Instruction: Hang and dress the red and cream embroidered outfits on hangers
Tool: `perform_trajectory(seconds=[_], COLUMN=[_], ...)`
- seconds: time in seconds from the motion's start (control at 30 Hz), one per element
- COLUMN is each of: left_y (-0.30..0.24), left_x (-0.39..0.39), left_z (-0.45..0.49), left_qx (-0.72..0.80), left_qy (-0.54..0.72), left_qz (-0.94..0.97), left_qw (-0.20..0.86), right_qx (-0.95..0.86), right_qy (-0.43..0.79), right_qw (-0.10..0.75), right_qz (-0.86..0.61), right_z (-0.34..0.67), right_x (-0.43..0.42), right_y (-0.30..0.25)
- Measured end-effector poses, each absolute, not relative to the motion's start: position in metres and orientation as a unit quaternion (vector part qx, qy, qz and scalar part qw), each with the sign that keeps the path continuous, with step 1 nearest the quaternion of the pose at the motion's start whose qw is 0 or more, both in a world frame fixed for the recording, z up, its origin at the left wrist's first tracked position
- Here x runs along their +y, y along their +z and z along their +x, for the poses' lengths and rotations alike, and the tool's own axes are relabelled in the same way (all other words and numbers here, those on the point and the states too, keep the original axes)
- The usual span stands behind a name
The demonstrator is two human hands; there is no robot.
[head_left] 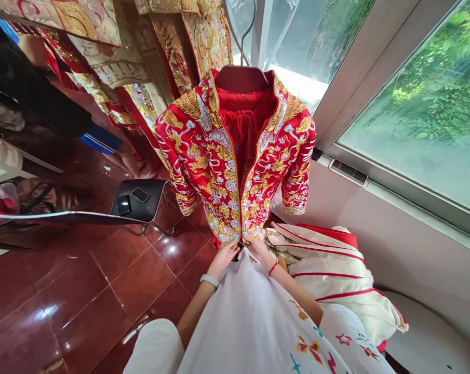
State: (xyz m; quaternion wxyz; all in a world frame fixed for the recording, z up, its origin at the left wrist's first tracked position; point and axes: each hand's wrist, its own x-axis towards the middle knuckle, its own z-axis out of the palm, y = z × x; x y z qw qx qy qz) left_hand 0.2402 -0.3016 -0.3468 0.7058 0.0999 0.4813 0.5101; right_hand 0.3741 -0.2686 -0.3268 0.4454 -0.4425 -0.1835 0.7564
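A red jacket with gold and silver embroidery hangs from a dark hanger in front of me. Its collar is spread apart, showing the red lining, while its front edges meet lower down. At the bottom of the front opening, my left hand pinches the left hem corner, a grey band round its wrist. Close beside it, my right hand grips the other hem corner and wears a red string bracelet. Both hands have turquoise nails. What lies under the fingertips is partly hidden.
Embroidered garments hang behind at the upper left. A black stool holds a phone and a small dark item. Cream cloth with red trim is piled at right below the window sill. Another person's legs show at left.
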Motion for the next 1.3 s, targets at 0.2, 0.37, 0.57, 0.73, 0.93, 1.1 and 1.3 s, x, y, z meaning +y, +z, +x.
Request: perform_trajectory(seconds=[0.2, 0.37, 0.57, 0.73, 0.93, 1.1, 1.3], left_y=[-0.343, -0.337, -0.338, -0.343, -0.347, -0.349, -0.350], left_x=[-0.297, -0.302, -0.302, -0.302, -0.302, -0.301, -0.301], left_z=[0.244, 0.244, 0.244, 0.240, 0.242, 0.242, 0.240], left_qx=[0.488, 0.486, 0.470, 0.478, 0.474, 0.481, 0.500], left_qy=[0.535, 0.543, 0.526, 0.521, 0.521, 0.518, 0.524], left_qz=[0.102, 0.094, 0.085, 0.079, 0.085, 0.087, 0.094], left_qw=[0.682, 0.678, 0.703, 0.703, 0.705, 0.702, 0.683], right_qx=[-0.175, -0.176, -0.220, -0.264, -0.379, -0.426, -0.427], right_qy=[0.719, 0.682, 0.717, 0.702, 0.669, 0.637, 0.660], right_qw=[0.500, 0.532, 0.427, 0.321, 0.310, 0.336, 0.316], right_qz=[-0.449, -0.469, -0.505, -0.578, -0.559, -0.547, -0.531], right_z=[0.360, 0.351, 0.367, 0.388, 0.381, 0.374, 0.378], right_x=[-0.276, -0.274, -0.271, -0.281, -0.282, -0.273, -0.266], right_y=[-0.324, -0.319, -0.315, -0.317, -0.310, -0.300, -0.298])
